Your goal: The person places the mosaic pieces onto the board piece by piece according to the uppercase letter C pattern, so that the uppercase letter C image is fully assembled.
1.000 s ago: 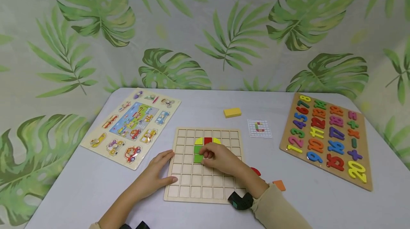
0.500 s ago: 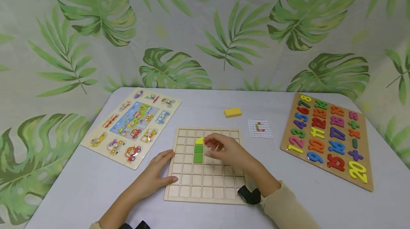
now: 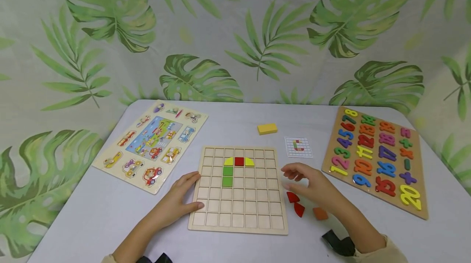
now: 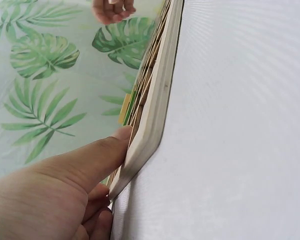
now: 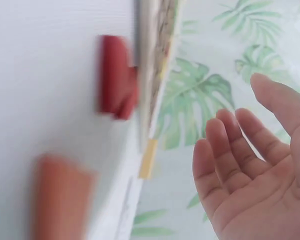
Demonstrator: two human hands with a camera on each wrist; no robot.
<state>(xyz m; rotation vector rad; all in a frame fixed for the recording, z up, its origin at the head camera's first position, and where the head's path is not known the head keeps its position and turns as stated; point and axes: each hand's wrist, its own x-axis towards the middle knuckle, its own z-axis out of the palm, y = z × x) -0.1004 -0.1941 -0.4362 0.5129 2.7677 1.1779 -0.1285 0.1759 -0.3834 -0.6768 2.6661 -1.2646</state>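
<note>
My left hand (image 3: pixel 176 201) rests against the left edge of the wooden grid board (image 3: pixel 254 222), thumb on its rim; the left wrist view shows the thumb (image 4: pixel 102 155) touching the edge. Set in the board are two yellow rounded pieces (image 3: pixel 249 162), a red square (image 3: pixel 239 161) between them, and two green squares (image 3: pixel 227 181) below the left one. My right hand (image 3: pixel 312 183) hovers right of the board, fingers loosely bent and holding nothing. Beneath and beside it lie two red rounded pieces (image 3: pixel 299 210) and an orange piece (image 3: pixel 320 214), blurred in the right wrist view.
A yellow block (image 3: pixel 267 129) lies behind the board, with a small printed pattern card (image 3: pixel 298 147) to its right. A vehicle puzzle board (image 3: pixel 151 144) occupies the left side. The number puzzle board (image 3: pixel 375 165) is on the right. A leaf-print cloth hangs behind the table.
My right hand has left the red square and yellow pieces on the board and moved right, off the board, uncovering the loose red and orange pieces. My left hand has stayed in place.
</note>
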